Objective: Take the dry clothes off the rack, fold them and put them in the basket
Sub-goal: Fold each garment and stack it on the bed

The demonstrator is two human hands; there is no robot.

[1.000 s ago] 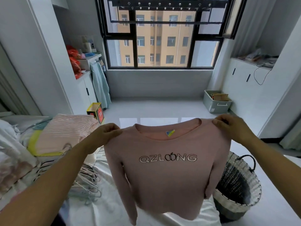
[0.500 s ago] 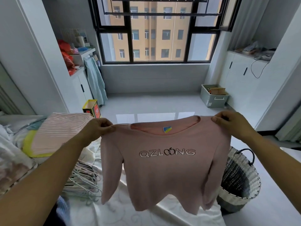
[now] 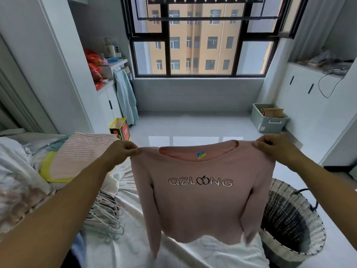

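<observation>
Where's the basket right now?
Head view, lower right: the woven basket stands on the floor beside the bed, just right of the pink top.

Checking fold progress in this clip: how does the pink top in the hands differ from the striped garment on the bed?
The pink top hangs unfolded in the air, pinched at its shoulders by the left hand and right hand; the striped garment lies folded on the bed. The pink top is plain with printed lettering; the striped garment shows stripes and no lettering. Both are pink.
</observation>
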